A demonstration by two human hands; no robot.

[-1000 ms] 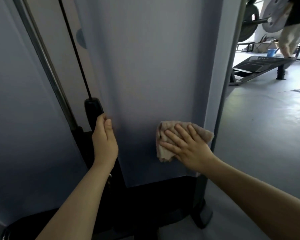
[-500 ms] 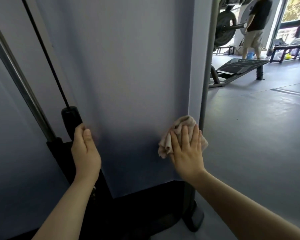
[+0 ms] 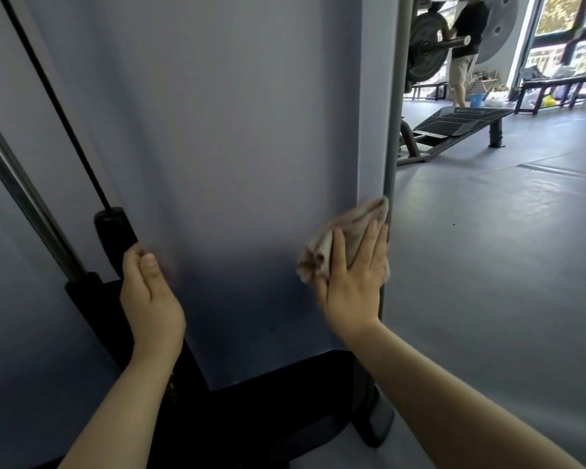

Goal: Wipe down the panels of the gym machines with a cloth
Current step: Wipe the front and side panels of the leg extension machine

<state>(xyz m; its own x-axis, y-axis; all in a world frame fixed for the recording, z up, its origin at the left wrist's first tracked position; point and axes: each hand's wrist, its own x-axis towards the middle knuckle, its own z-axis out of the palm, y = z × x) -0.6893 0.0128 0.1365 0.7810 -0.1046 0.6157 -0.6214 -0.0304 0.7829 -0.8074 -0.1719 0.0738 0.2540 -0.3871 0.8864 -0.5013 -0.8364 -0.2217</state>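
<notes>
A tall grey-blue panel (image 3: pixel 234 137) of a gym machine fills the middle of the view. My right hand (image 3: pixel 352 282) lies flat on a crumpled beige cloth (image 3: pixel 345 231) and presses it against the panel's lower right edge, beside a grey upright post (image 3: pixel 394 113). My left hand (image 3: pixel 149 292) grips the panel's left edge, just below a black cable stopper (image 3: pixel 114 231).
A black cable (image 3: pixel 48 96) and a chrome guide rod (image 3: pixel 17 184) run diagonally at the left. The machine's black base (image 3: pixel 285 401) sits below the panel. Grey floor (image 3: pixel 504 265) spreads right, with a slanted bench (image 3: pixel 460 120), a loaded barbell plate (image 3: pixel 423 52) and a person (image 3: pixel 464 45) beyond.
My right hand has slid the cloth rightward across the panel to its right edge and turned more upright. The view has shifted to the right; my left hand keeps its grip.
</notes>
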